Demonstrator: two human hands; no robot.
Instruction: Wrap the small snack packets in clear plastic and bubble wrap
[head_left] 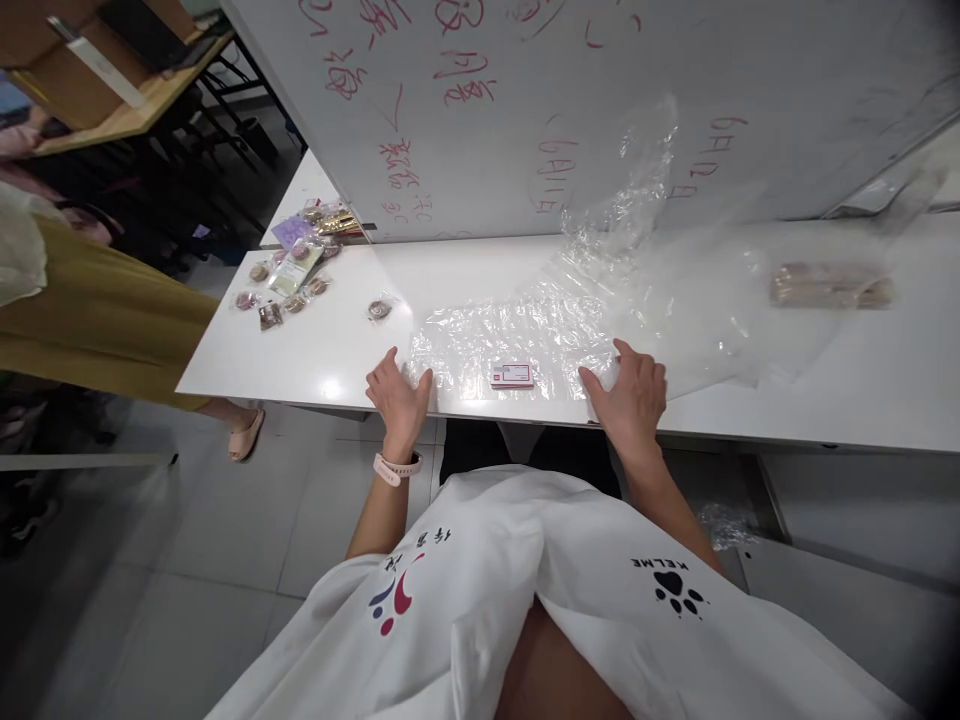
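Clear, crinkled plastic wrap (480, 335), apparently bubble wrap, lies spread over the white table in front of me. On its near part rests a small white box with dark red edging (512, 375), flat, between my two hands. My left hand (399, 398) is at the wrap's left edge, thumb and fingers apart. At the right, my right hand (632, 395) touches the wrap with thumb and index finger spread. Neither hand touches the box. The wrap's far right part rises loosely against the whiteboard.
Several small wrapped items (296, 300) lie on the white table (225, 365) at the left, with one packet (379, 309) closer. A whiteboard (480, 190) stands behind. A brownish roll (832, 286) sits at the right under clear plastic. Another person (90, 300) stands at the left.
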